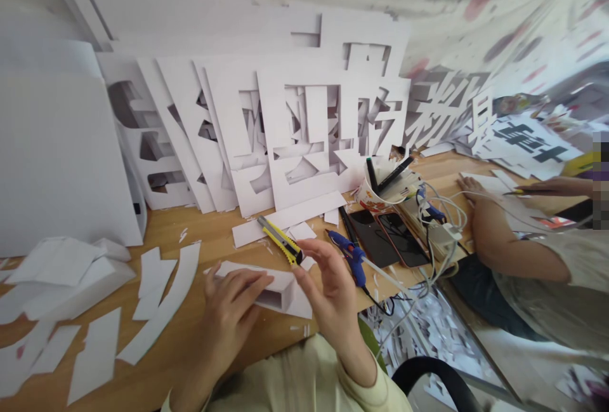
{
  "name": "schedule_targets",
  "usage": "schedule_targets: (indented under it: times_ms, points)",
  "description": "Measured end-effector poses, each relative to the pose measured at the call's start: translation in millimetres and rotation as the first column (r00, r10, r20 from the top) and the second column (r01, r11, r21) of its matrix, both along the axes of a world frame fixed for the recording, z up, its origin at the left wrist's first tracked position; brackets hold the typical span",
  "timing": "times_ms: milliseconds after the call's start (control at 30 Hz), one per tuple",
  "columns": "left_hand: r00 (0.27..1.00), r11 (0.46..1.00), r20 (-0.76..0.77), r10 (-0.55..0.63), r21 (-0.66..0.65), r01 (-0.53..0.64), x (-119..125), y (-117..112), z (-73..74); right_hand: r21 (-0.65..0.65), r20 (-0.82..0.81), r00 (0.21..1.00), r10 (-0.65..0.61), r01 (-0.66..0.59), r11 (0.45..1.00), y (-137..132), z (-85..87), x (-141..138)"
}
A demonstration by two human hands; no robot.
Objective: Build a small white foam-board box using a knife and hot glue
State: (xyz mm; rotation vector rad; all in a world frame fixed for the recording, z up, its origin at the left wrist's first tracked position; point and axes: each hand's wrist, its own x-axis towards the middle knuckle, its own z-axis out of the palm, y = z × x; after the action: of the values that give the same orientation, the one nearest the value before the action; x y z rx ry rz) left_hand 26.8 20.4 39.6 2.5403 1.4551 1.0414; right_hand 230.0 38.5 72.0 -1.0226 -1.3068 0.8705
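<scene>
A white foam-board piece (288,294) with raised walls lies at the table's front edge. My left hand (233,304) is on its left part, fingers bent over the top and holding it; the fingertips are partly hidden. My right hand (333,291) is just to the right, with thumb and index finger closed around the rear end of a yellow utility knife (280,240). The knife points away to the upper left, above the board piece. Beside my right hand lies a blue hot glue gun (349,254) with its cord.
White cut-out panels (304,177) lean along the back. Loose white strips (166,304) lie at left. Two phones (402,239), a tub of markers (368,196) and tangled cables (442,240) stand to the right. A co-worker's arm (504,240) rests on the table at far right.
</scene>
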Motion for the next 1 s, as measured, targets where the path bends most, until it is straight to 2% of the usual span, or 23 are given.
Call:
schedule_targets:
  times_ms: [100,167,200,267,367,433,500,733,1000]
  points:
    - [0.99,0.998,0.13,0.046,0.027,-0.05,-5,-1,0.1,0.026,-0.058,0.995,-0.082,0.084,0.996,6,3.5,9]
    - [0.973,0.997,0.222,0.06,0.024,-0.067,-7,-1,2.4,-0.04,-0.178,0.98,-0.087,0.081,0.996,6,3.1,9]
    - [0.963,0.998,0.264,0.058,0.019,-0.065,-8,-1,3.7,-0.087,-0.261,0.964,-0.058,0.036,0.996,5,2.1,7]
    - [0.943,0.999,0.332,0.033,0.027,-0.044,-6,-1,6.2,-0.167,-0.431,0.9,0.059,-0.143,0.975,2,-0.2,-1]
    - [0.92,0.998,0.391,-0.013,0.064,-0.013,3,0,9.2,-0.197,-0.623,0.747,0.232,-0.436,0.878,-3,-1.1,-16]
    - [0.911,0.996,0.412,-0.018,0.087,-0.019,9,0,10.3,-0.193,-0.691,0.668,0.276,-0.538,0.82,-4,0.3,-24]
    - [0.906,0.995,0.423,-0.022,0.101,-0.023,13,1,9.8,-0.197,-0.719,0.637,0.279,-0.571,0.797,-4,1.6,-27]
    - [0.888,0.996,0.459,-0.041,0.087,0.001,13,0,-1.7,-0.28,-0.702,0.676,0.225,-0.552,0.785,-3,0.4,-28]
    - [0.888,0.998,0.46,-0.01,0.063,-0.022,15,-3,-1.9,-0.295,-0.632,0.731,0.258,-0.534,0.792,-1,3.1,-26]
